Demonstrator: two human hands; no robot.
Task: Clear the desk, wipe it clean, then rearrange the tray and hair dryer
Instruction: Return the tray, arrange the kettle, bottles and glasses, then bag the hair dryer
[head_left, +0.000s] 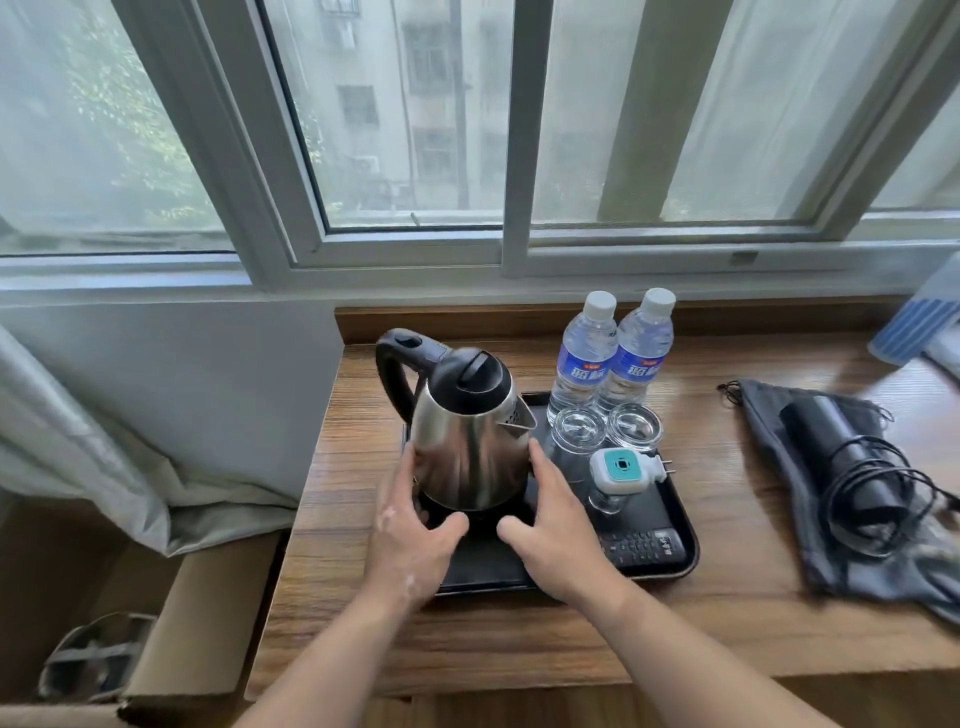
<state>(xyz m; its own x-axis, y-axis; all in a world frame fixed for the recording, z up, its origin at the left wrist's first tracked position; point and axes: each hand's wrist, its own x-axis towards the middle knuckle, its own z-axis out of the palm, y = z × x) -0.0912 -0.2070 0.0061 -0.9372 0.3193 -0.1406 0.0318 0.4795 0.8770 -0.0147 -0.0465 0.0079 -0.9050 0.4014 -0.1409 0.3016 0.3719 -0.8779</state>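
A black tray (670, 519) sits on the wooden desk (727, 597) below the window. On it stand a steel kettle (467, 441) with a black lid and handle, two water bottles (608, 358), two upturned glasses (602, 428), a white and teal plug-in device (623, 465) and a black remote (641, 545). My left hand (415, 525) and my right hand (556, 519) cup the lower sides of the kettle, thumbs toward each other in front of its base. The black hair dryer (841, 457) with its coiled cord lies on a grey drawstring bag (779, 447) at the right.
A blue and white striped cloth (919, 322) lies at the desk's far right corner. Left of the desk a grey curtain (104, 457) hangs over a cardboard box (197, 639). The window sill and frame (415, 260) run directly behind the desk.
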